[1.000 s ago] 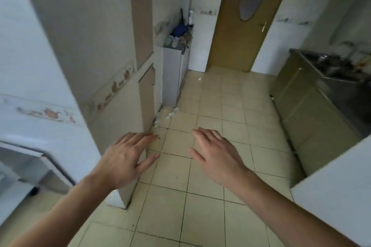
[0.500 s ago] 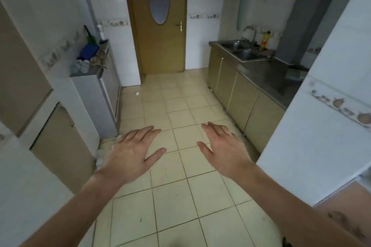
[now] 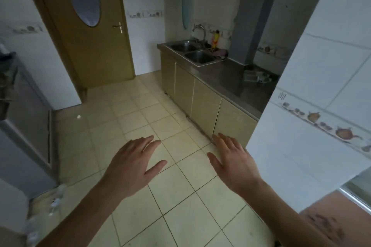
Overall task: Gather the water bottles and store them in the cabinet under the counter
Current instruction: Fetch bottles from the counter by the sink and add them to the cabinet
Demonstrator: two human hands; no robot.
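Both hands are held out palm down over the tiled floor (image 3: pixel 180 196), neither holding anything. The left hand (image 3: pixel 132 166) has its fingers (image 3: pixel 148 142) straight and a little spread, thumb out to the side; the right hand (image 3: pixel 234 164) likewise has straight, relaxed fingers, its tips near the foot of the cabinet doors (image 3: pixel 200 100).

Those beige doors run under the steel desk (image 3: pixel 226 78) along the right wall, all closed. On the desk, near the grey column (image 3: pixel 247 16), lie what look like clear plastic water bottles (image 3: pixel 257 77) on their sides, though the blur makes that uncertain. A double sink (image 3: pixel 192 52) with a tap (image 3: pixel 199 32) sits at the far end, a yellow bottle (image 3: pixel 215 40) and a pink cloth beside it.

A white tiled wall corner (image 3: pixel 313 106) juts in at right, hiding the near end of the desk. It carries a border of teapot pictures and a small patch of writing too small to read. A brown door (image 3: pixel 84 36) with an oval pane stands closed ahead. A grey cabinet (image 3: pixel 26 126) stands at left, with pale blurred litter on the floor at its base.
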